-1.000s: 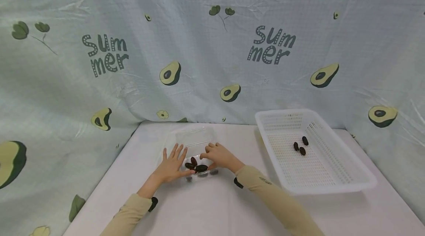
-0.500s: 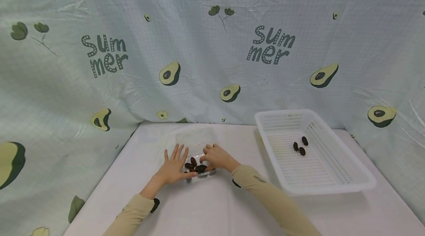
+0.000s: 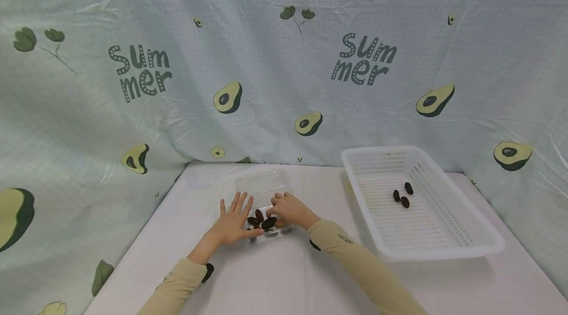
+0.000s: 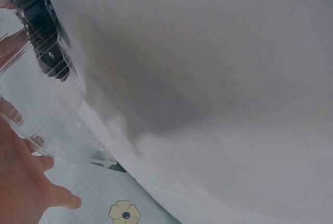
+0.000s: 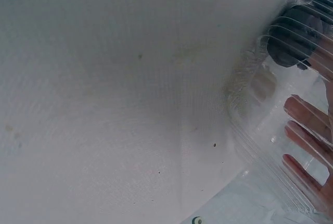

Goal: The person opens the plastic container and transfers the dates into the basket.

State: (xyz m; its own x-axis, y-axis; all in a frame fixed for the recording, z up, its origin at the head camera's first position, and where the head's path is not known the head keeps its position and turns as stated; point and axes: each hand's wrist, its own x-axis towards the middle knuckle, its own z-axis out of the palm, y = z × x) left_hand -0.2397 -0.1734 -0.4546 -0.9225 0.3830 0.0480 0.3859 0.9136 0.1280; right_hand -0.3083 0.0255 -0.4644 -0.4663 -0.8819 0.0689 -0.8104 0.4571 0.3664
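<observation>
A clear plastic clamshell box (image 3: pixel 261 206) lies with its lid (image 3: pixel 262 183) folded back on the table, several dark dates (image 3: pixel 254 221) in its base. My left hand (image 3: pixel 227 225) rests over its left side, fingers spread, thumb along the front edge. On the right, my right hand (image 3: pixel 290 210) reaches into the box with curled fingers, holding a dark date (image 3: pixel 268 223) at its thumb. Part of the left hand (image 4: pixel 26 182) shows in the left wrist view. In the right wrist view, dark dates (image 5: pixel 294 36) and some fingers (image 5: pixel 307 135) appear through the clear wall.
A white perforated basket (image 3: pixel 421 226) stands at the right of the table, with three dates (image 3: pixel 405 201) inside. The table (image 3: pixel 284 280) has a white cover. Behind it hangs a curtain (image 3: pixel 266 58) printed with avocados.
My right hand has moved slightly left and lower into the box, its fingers closing in. The dark date by its thumb has tilted. The left hand has shifted slightly right, still spread.
</observation>
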